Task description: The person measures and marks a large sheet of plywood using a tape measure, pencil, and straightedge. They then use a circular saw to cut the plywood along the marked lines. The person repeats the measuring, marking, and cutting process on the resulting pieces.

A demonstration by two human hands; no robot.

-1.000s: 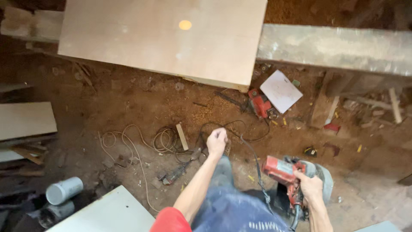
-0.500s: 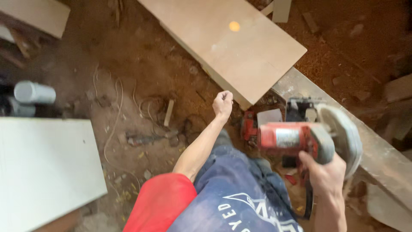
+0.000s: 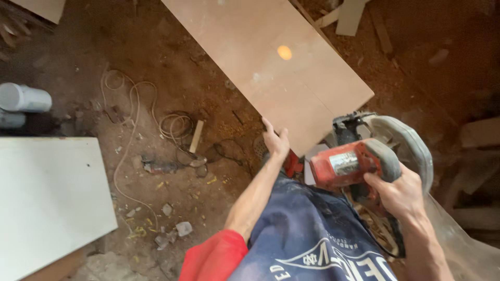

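Note:
My right hand [image 3: 398,195] grips the handle of a red circular saw [image 3: 359,161] with a grey blade guard, held just off the near corner of a long tan wooden board [image 3: 271,62]. My left hand [image 3: 275,141] rests its fingers on the board's near edge, close to that corner. A thin line runs across the board near its end. My blue-clad leg and red sleeve fill the bottom of the view.
A white panel [image 3: 47,198] lies at the lower left, with a grey pipe [image 3: 23,98] above it. A pale cable [image 3: 130,114] coils over the dirt floor beside a small wood stick [image 3: 196,136]. Scrap wood pieces [image 3: 349,15] lie at the top right.
My left hand has reached forward onto the board's near edge. The saw in my right hand has come closer to the board's corner, and the view has shifted slightly.

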